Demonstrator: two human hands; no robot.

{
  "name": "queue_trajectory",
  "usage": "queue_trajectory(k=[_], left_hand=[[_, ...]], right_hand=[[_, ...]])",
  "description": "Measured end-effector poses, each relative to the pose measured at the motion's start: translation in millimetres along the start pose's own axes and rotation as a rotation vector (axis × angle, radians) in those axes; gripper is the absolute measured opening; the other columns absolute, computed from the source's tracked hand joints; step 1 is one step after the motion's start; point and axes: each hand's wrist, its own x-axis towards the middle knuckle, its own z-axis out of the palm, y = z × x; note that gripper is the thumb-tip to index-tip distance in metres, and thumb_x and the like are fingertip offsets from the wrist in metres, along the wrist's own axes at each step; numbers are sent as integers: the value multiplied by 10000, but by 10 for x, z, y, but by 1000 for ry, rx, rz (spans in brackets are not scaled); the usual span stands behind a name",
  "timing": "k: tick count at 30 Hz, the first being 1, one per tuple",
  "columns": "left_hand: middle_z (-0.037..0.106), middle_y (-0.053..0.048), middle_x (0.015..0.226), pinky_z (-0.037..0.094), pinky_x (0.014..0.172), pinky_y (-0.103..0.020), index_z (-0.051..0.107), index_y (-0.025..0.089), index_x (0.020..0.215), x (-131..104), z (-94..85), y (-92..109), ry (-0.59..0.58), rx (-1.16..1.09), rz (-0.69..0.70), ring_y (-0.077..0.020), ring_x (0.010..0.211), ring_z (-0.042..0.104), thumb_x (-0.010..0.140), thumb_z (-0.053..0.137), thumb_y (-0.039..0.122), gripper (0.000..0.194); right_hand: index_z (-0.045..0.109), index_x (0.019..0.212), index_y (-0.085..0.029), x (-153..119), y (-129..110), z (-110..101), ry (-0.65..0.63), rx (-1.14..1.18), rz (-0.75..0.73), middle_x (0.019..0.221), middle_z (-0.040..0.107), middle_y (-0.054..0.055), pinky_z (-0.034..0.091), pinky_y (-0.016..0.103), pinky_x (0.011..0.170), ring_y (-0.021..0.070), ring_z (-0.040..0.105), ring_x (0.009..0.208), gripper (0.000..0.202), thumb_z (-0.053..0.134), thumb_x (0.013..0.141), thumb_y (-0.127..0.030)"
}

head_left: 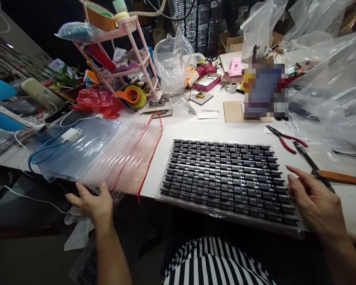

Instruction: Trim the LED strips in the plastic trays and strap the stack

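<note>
A clear plastic tray [163, 194] lies at the table's front edge, with rows of black strip-shaped electronic parts [222, 174] in it. Beside its right end hovers my right hand [314, 202], index finger stretched out and nothing visibly held; I cannot tell whether a fingertip touches the tray. My left hand [93, 204] is off to the left with fingers spread, near the front edge of a stack of clear ribbed plastic [127, 154]. Red cord runs across that stack. No object shows in the left hand.
Red-handled pliers [284, 138] and an orange-handled tool [338, 177] lie right of the tray. A pink rack [139, 59] stands at the back left by a red bag [97, 102]. A blue fan [2, 103] is far left. Plastic bags [329, 79] crowd the right.
</note>
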Motion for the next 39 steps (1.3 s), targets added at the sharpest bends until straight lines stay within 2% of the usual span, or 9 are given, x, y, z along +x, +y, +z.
queue_trajectory(k=[1,3,6,10,14,18,27,34,39], left_hand=[[298,-216,1444,146,1085,-621,366,137,1406,-17,5,101,54,51,37,-402,1345,243,758,612,480,773],[429,-188,1391,231,1100,-542,499,143,1321,-64,65,343,62,38,104,-353,1311,357,816,562,471,605],[619,-111,1211,382,1047,-413,607,171,1200,-182,264,744,-289,-151,229,-250,1157,552,890,459,475,458],[419,-109,1444,241,1145,-402,425,159,1384,-396,524,1131,-796,-185,437,-228,1356,349,896,403,559,631],[193,-76,1550,124,1176,-412,210,182,1480,-526,632,1205,-1001,-153,500,-212,1426,173,891,379,589,736],[171,-45,1557,118,1177,-395,197,207,1485,-551,679,1163,-987,-161,521,-207,1429,153,893,376,585,724],[379,-34,1476,237,1151,-427,355,266,1431,-549,698,1134,-897,-223,394,-250,1355,350,872,441,579,646],[414,-37,1454,291,1120,-466,367,292,1420,-626,569,1069,-886,-247,291,-263,1321,402,867,477,554,621],[359,-23,1489,244,1144,-456,310,305,1445,-729,438,1008,-856,-166,476,-242,1354,354,885,478,496,615]], right_hand=[[558,1230,-400,9,-32,-5,-8,-15,8,748,606,-5,495,376,582,215,589,597,414,398,870,-527],[591,1217,-354,27,-56,-3,-16,-54,14,770,639,6,494,364,568,205,587,578,433,430,858,-536],[631,1188,-274,50,-24,23,-37,-81,21,868,697,45,520,351,611,219,636,655,438,483,849,-508],[650,1155,-216,55,23,66,-28,-20,-46,986,711,76,539,338,730,236,673,844,402,481,874,-449],[641,1150,-185,60,23,86,-31,41,-103,1030,707,77,536,324,791,215,674,891,382,452,903,-406],[623,1163,-169,78,-1,84,-36,65,-138,1045,704,82,535,316,787,203,677,886,369,432,920,-370],[590,1209,-175,85,-22,78,-53,73,-139,1119,681,78,519,305,812,197,670,932,359,402,938,-318],[596,1199,-162,95,-29,79,-27,85,-162,1075,697,80,520,296,792,192,675,905,354,412,935,-309],[612,1175,-164,97,-18,81,-15,78,-181,1081,695,79,517,301,794,194,674,905,342,414,932,-301]])
